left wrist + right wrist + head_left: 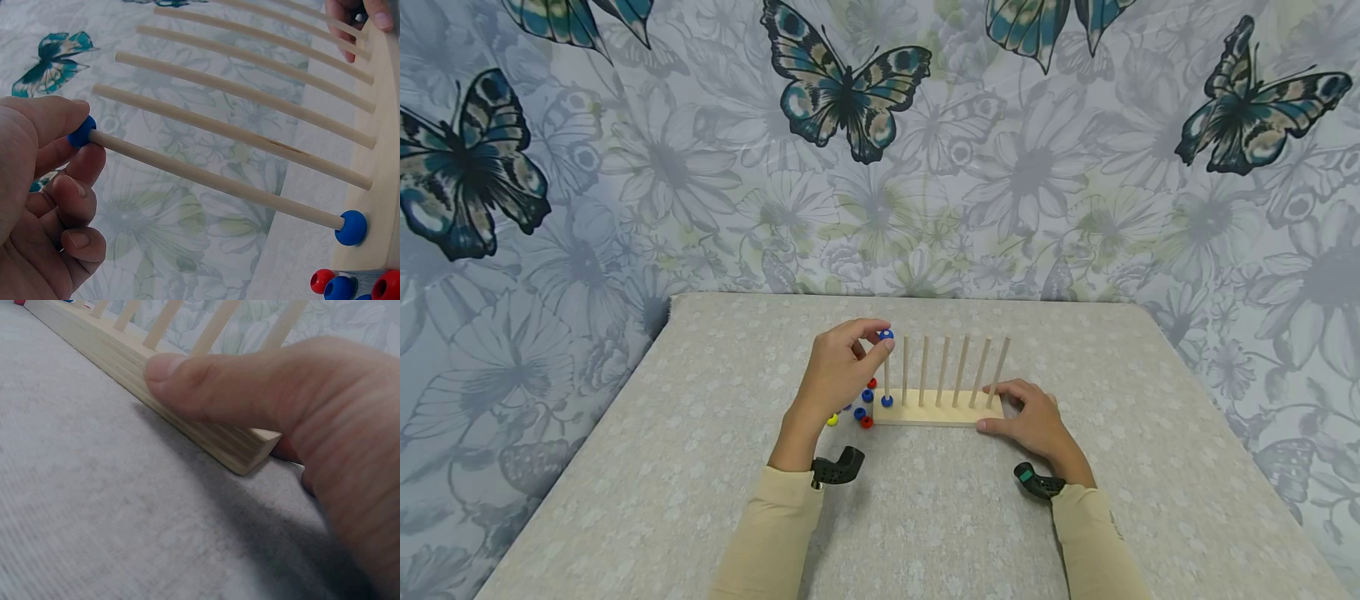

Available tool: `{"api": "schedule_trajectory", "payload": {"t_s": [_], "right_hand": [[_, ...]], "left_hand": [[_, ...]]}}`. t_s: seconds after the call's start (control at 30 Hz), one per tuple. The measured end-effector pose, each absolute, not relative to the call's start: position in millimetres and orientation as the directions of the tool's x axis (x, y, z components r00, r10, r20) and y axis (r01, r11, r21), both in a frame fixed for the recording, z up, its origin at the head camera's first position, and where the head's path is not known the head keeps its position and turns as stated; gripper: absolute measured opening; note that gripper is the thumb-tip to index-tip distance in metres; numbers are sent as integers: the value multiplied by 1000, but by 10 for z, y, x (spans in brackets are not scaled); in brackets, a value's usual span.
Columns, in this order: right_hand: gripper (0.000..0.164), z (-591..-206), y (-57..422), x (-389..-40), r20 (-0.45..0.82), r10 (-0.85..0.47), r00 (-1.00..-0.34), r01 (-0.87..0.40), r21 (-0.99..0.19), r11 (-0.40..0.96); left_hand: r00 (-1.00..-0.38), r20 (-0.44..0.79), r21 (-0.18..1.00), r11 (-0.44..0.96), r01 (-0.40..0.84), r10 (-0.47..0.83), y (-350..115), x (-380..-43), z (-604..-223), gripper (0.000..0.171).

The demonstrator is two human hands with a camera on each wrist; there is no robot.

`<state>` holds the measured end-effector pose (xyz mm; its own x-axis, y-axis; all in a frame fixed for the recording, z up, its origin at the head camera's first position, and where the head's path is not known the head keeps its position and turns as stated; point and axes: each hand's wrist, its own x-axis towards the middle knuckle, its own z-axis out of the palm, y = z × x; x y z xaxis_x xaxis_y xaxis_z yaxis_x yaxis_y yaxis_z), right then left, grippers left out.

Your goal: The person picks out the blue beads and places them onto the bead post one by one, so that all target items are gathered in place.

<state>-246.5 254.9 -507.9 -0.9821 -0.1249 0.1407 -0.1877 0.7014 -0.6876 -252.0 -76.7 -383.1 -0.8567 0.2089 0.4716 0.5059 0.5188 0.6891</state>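
A wooden pegboard (936, 414) with several upright wooden pegs stands on the table. My left hand (842, 367) pinches a blue bead (82, 132) at the top of the leftmost peg (212, 178); the peg's tip meets the bead's hole. Down at the foot of that same peg sits another blue bead (351, 227). The other pegs carry no beads. With my right hand (1032, 421) I grip the right end of the base, thumb (206, 384) along its front side and fingers behind, partly hidden.
Loose beads lie left of the board, among them a red bead (867, 422), a blue bead (860, 413) and a yellow bead (832, 420). A patterned cloth covers the table (925, 517). Behind it hangs a butterfly-print backdrop (880, 217).
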Motion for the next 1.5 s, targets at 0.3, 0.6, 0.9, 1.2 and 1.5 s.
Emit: {"api": "schedule_trajectory", "payload": {"t_s": [0.3,0.6,0.9,1.2,1.5], "right_hand": [[60,-5098,2552,-2474,145,-129,-981,-194,-686,702],[59,-5120,2549,-2482,155,-124,-980,-197,-694,693],[59,-5102,2561,-2458,159,-133,-978,-207,-697,686],[59,-5094,2533,-2481,155,-138,-978,-207,-691,692],[58,-5088,2530,-2475,146,-132,-980,-197,-697,690]], "left_hand": [[-868,458,694,534,483,190,-773,-2532,-3852,25],[-869,466,697,534,478,169,-788,-2530,-3838,25],[-854,499,681,544,491,147,-811,-2545,-3826,23],[-824,560,680,521,515,83,-849,-2512,-3803,20],[-797,602,677,505,536,39,-892,-2524,-3785,17]]}}
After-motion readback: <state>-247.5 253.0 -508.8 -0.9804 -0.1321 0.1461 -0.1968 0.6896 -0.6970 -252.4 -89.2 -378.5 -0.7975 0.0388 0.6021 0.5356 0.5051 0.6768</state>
